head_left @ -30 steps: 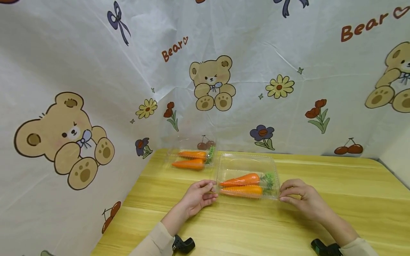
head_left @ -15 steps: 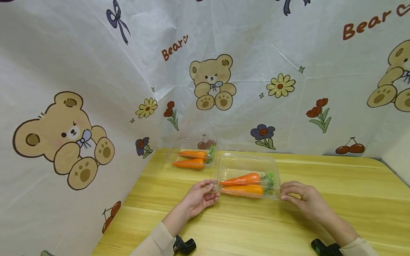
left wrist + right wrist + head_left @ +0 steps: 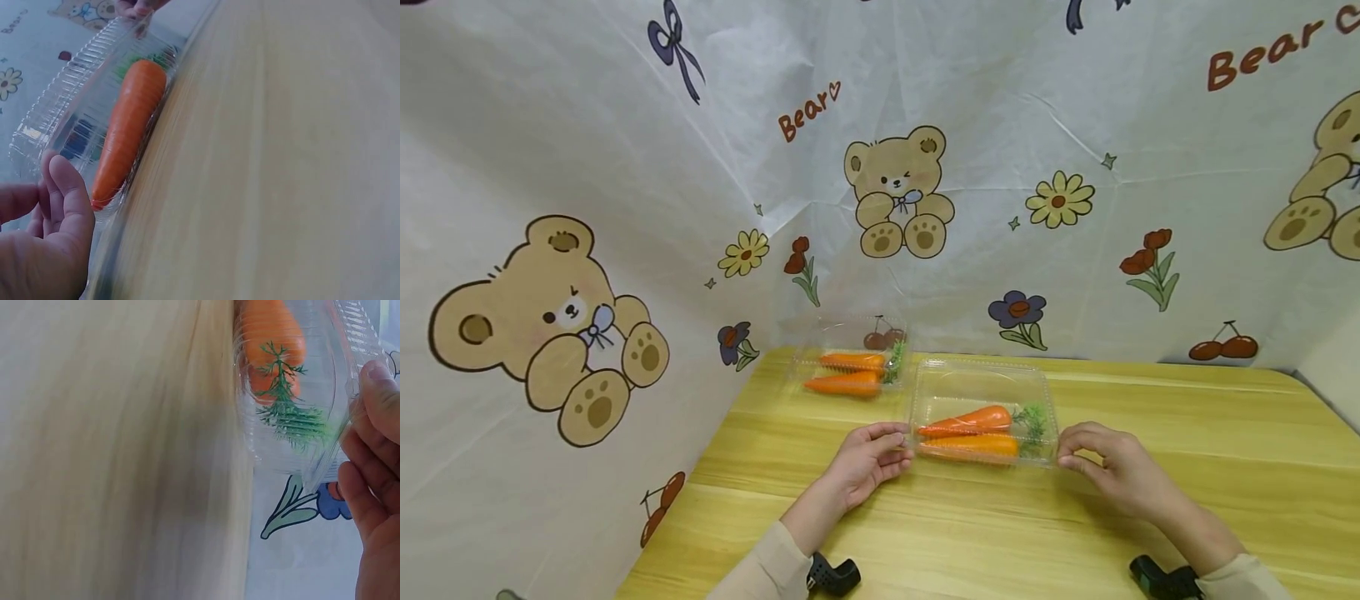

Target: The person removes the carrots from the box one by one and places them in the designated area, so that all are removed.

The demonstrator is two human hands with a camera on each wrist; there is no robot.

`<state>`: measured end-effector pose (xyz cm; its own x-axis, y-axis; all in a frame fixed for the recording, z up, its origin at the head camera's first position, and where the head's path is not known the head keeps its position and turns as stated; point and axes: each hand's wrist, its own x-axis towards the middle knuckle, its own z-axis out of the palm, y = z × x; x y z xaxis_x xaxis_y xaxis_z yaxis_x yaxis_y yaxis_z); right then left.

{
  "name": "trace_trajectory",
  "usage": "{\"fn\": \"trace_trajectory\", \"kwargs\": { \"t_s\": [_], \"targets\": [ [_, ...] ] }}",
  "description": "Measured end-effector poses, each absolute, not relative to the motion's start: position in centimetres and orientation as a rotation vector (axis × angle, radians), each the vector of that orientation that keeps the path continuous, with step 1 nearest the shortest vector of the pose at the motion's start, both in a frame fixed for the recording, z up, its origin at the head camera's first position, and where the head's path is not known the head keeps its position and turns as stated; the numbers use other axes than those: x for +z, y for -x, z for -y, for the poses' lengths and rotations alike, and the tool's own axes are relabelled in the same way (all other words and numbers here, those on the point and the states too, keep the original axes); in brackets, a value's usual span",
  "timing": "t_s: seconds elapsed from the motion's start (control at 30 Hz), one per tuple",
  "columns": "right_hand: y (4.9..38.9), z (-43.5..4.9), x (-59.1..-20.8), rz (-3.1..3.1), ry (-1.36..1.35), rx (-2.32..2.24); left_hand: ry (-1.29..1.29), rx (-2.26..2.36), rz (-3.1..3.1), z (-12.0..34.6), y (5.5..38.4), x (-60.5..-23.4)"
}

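Observation:
A clear plastic clamshell box (image 3: 981, 387) lies on the wooden table, its lid down over two toy carrots. One is a red-orange carrot (image 3: 973, 421) and the nearer is an orange carrot (image 3: 973, 447), both with green tops (image 3: 1032, 422) to the right. My left hand (image 3: 868, 462) pinches the box's left edge near the front corner. At the opposite edge my right hand (image 3: 1108, 467) pinches the rim between thumb and fingers, as the right wrist view shows. The pointed end of a carrot (image 3: 131, 125) reaches close to my left fingers. Whether the lid is fastened, I cannot tell.
Behind and to the left stands a second clear box (image 3: 850, 333) with two orange carrots (image 3: 846, 383) inside. A bear-print cloth (image 3: 970, 292) hangs along the back and left of the wooden table (image 3: 1000, 533). Black wrist devices (image 3: 835, 575) sit near both sleeves.
My right thumb and fingers have drawn slightly closer together at the box's edge. The left hand and both boxes look almost unchanged.

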<state>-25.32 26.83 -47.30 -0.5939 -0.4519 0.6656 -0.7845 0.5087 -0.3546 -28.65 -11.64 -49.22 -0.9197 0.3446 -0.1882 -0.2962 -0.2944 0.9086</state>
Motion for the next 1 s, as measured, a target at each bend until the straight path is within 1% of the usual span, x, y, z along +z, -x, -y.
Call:
{"fn": "trace_trajectory", "kwargs": {
  "t_s": [0.33, 0.73, 1.0],
  "targets": [
    [25.2, -26.4, -46.5, 2.339, -0.984, 0.911, -0.029, 2.244, -1.635, 11.4, 28.6, -49.2],
    [24.5, -25.9, -45.1, 2.519, -0.869, 0.899, -0.016, 2.258, -1.687, 11.4, 28.9, -49.3],
    [24.7, -25.8, -44.3, 2.552, -0.932, 0.88, -0.05, 2.249, -1.703, 11.5, 28.9, -49.1]
  ]
}}
